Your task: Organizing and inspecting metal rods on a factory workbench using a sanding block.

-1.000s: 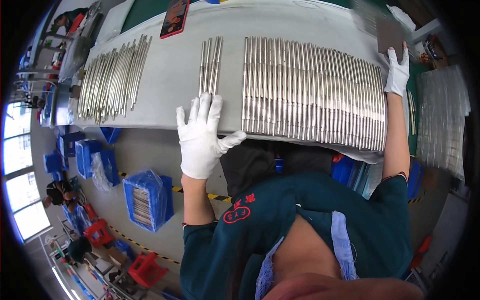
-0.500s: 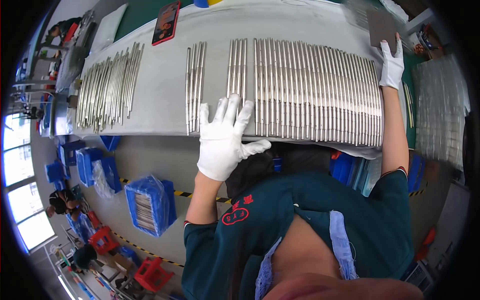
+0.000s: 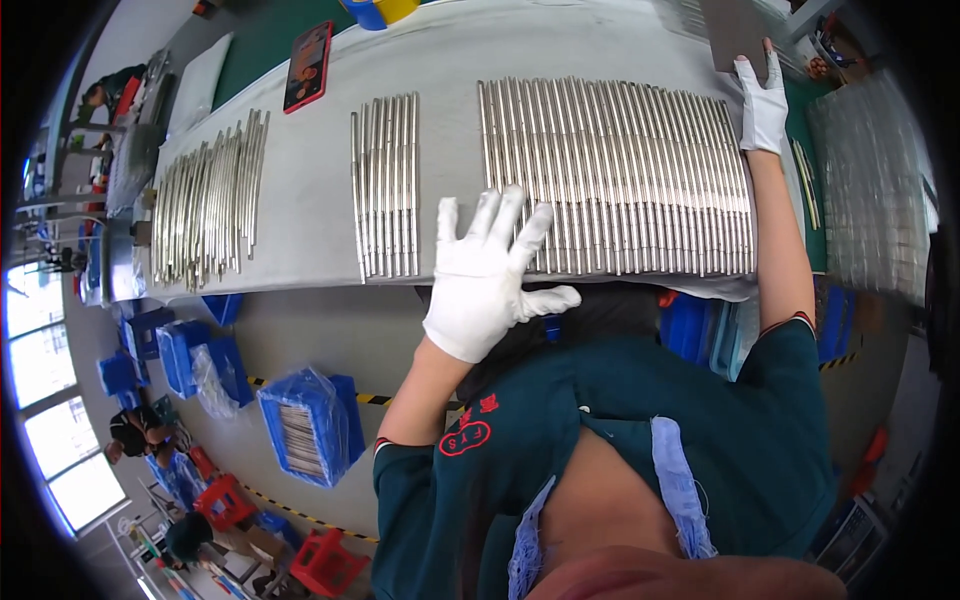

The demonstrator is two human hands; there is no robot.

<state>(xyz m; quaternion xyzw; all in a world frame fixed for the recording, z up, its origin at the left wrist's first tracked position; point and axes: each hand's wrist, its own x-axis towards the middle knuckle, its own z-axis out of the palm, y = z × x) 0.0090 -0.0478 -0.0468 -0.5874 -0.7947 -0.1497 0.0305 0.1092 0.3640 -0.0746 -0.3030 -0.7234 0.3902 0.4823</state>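
Observation:
Both my hands wear white gloves. My left hand (image 3: 480, 280) is open with its fingers spread, holding nothing. Its fingertips reach over the lower left end of a wide row of slim silver metal rods (image 3: 620, 180); whether they touch is hard to tell. Left of that hand, a narrow group of similar rods (image 3: 388, 185) lies side by side on the table. At the far right my right hand (image 3: 764, 115) is closed on a flat dark grey-brown plate (image 3: 735, 35), partly covering the plate's lower edge. Loosely arranged rods (image 3: 208, 200) with uneven ends lie at the left.
A red-edged phone (image 3: 308, 66) lies at the back of the grey-covered table (image 3: 450, 50). Stacked clear plastic packs (image 3: 865, 190) stand at right. On the floor, a plastic-lined blue crate (image 3: 305, 425) holds rods. Red stools (image 3: 328, 562) and people appear at lower left.
The small group of rods near my left hand has joined the narrow group on the left. My left hand has moved right toward the wide row. My right hand keeps the plate.

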